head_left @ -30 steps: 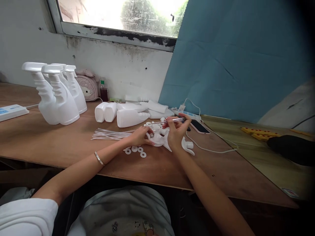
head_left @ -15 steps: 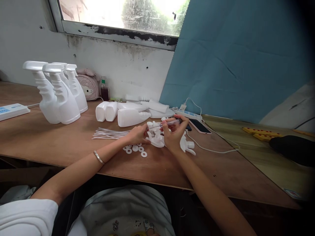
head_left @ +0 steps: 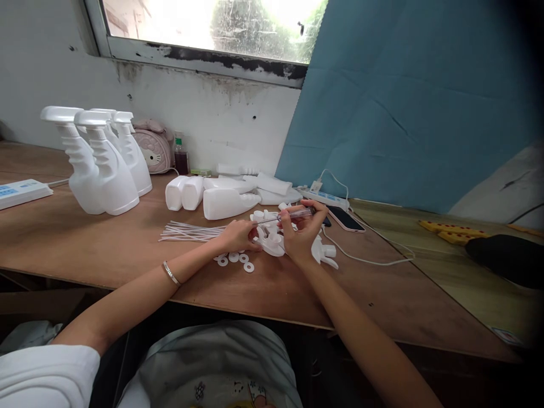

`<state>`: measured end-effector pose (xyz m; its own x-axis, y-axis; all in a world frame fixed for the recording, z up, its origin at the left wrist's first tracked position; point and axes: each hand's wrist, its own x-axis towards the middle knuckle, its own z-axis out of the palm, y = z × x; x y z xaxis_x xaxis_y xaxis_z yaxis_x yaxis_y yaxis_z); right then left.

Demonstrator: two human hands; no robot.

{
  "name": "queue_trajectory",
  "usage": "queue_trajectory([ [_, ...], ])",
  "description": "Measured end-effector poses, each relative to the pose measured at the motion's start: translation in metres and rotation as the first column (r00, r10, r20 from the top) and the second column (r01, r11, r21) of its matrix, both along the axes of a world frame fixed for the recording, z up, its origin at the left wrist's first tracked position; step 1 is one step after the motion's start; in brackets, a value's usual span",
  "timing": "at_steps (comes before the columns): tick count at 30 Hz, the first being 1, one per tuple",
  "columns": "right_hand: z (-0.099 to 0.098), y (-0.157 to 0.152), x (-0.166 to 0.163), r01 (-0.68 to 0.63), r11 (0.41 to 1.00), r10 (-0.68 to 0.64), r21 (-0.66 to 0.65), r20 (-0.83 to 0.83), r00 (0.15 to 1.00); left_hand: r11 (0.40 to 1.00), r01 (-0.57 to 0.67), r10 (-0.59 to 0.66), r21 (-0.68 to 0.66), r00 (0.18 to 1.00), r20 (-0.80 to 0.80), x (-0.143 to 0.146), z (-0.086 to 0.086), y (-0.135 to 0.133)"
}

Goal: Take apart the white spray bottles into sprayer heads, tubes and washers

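My right hand is closed round a thin clear pen-like tool, held level and pointing left over a pile of white spray-trigger heads. My left hand is pinched on a small white part at the pile's left edge, close to the tool's tip. Several white ring washers lie just in front of my left hand. A bundle of thin white dip tubes lies to its left on the wooden table.
Three upright white spray bottles stand at the back left, several capless bottles lie behind the pile. A phone, power strip and white cable lie to the right. Another power strip sits far left.
My right hand with the tool drew slightly left and nearer, closer to my left hand. Otherwise the hands stay over the pile.
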<state>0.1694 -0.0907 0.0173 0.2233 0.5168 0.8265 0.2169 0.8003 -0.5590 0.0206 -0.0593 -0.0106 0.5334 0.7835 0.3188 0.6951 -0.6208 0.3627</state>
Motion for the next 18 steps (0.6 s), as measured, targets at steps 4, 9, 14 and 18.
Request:
queue_trajectory([
  [4, -0.0005, 0.0008, 0.0006, 0.0, 0.999, 0.001, 0.046, -0.038, 0.999, 0.999, 0.033, -0.033, -0.028, 0.999, -0.009, -0.0014, -0.0003, 0.001],
  [9, -0.0001, 0.0002, 0.0008, -0.005, 0.999, 0.006, 0.037, -0.026, 1.0, 0.995, 0.06, -0.06, -0.08, 0.998, 0.002, -0.0011, -0.001, -0.0011],
  [14, -0.0004, 0.0, 0.0008, 0.002, 1.0, -0.002, 0.015, -0.008, 1.0, 0.986, 0.116, -0.115, -0.121, 0.993, 0.015, -0.0006, 0.0028, -0.0051],
  [18, -0.001, 0.0002, 0.0008, -0.012, 1.0, 0.012, 0.013, -0.006, 1.0, 0.972, 0.182, -0.181, -0.148, 0.983, 0.018, -0.0003, 0.004, -0.0074],
])
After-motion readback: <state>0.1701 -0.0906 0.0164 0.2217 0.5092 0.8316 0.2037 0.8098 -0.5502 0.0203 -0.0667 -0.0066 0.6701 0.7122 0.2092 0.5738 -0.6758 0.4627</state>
